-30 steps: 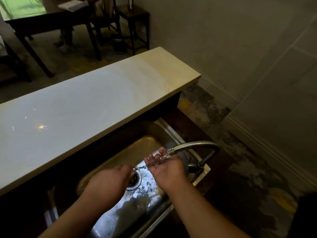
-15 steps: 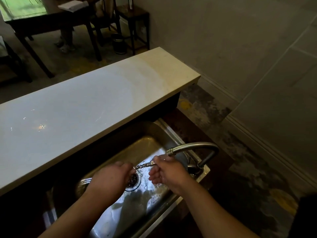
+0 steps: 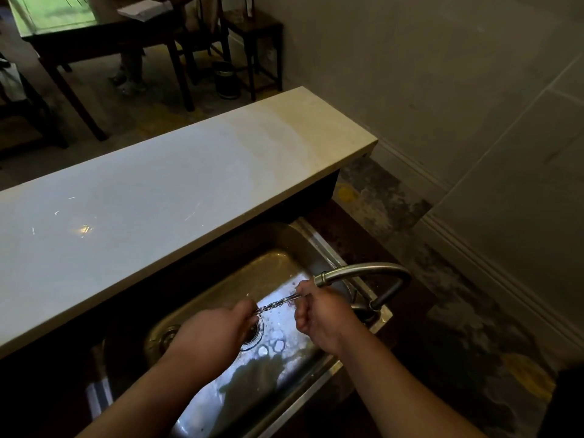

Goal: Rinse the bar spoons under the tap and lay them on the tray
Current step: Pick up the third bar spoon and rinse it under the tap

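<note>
1. Both hands have spread apart; left hand [image 3: 215, 336] and right hand [image 3: 319, 314] each pinch an end of the twisted bar spoon [image 3: 278, 302].
2. Rinsing continues over the sink [image 3: 202, 415], beneath the tap [image 3: 363, 271]; next, probably carry it to a tray, unseen.

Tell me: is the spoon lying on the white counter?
No, both the left hand and the right hand hold the spoon over the sink, below the tap.

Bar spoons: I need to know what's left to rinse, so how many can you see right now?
1. The bar spoon is held over the sink, between left hand and right hand, near the tap. Others may be hidden.
</note>
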The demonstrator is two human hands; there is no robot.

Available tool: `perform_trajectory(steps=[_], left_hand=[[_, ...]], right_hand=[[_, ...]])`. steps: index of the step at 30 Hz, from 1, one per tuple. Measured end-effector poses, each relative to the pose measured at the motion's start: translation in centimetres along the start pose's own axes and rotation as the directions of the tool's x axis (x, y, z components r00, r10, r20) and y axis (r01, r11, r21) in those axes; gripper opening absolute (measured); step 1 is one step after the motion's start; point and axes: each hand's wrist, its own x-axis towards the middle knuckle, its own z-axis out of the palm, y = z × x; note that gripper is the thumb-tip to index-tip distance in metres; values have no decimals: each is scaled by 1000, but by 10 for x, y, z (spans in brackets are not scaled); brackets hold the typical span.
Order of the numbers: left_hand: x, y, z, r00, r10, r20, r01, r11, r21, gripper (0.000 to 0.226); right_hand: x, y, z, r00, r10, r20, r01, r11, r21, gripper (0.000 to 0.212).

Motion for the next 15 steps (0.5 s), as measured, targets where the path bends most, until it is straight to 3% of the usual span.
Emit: perform_trajectory(steps=[8, 12, 15], left_hand=[[1, -6, -4, 1000, 1, 23, 1, 997, -79, 34], [-3, -3, -2, 1000, 13, 9, -13, 1000, 28, 34], [-5, -7, -1, 1000, -1, 5, 0, 998, 67, 27]], right_hand=[[-5, -1, -3, 989, -113, 91, 121, 989, -89, 31], [2, 4, 2, 997, -73, 1, 73, 997, -24, 29], [4, 11, 3, 998, -51, 35, 50, 999, 14, 30]])
